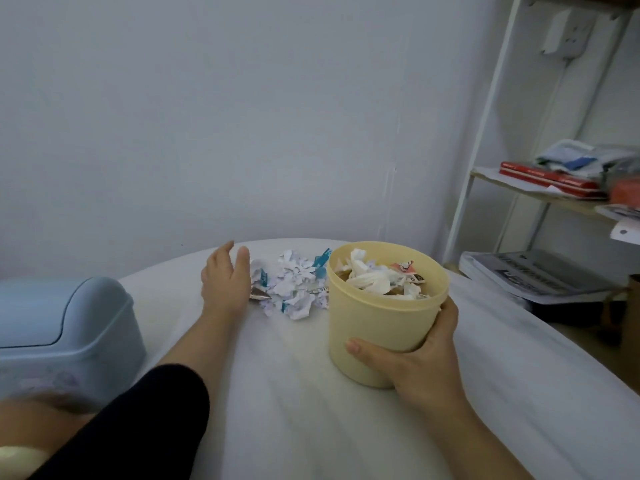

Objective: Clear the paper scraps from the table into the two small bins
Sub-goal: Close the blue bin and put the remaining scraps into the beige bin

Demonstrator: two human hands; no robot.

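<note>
Your right hand (426, 362) grips the yellow bin (377, 323) low on its near side, thumb across the front and fingers wrapped round the right wall. That hold keeps the open mouth steady just beside the heap; whether the base rests on the desk (277, 410) or hangs a little above it cannot be told. The bin already holds crumpled white paper and a few printed bits, close to the rim.

The paper scraps (294, 289) lie in one loose pile near the far edge of the desk, touching the bin's left wall. Your left hand (225, 275) is open, fingers straight and raised, its edge set against the left side of the pile. The heap sits between hand and bin, so this looks like a sweep toward the bin, probably needing the bin tipped or lowered at the edge.

The blue bin (65, 327), lid closed, stands at the left edge, well apart from the pile and behind your black sleeve (145, 420). Nothing lies between pile and yellow bin. The fullness is the risk: light scraps could spill over the rim. A shelf (519, 197) with red books (543, 176) stands off to the right, clear of the work.
</note>
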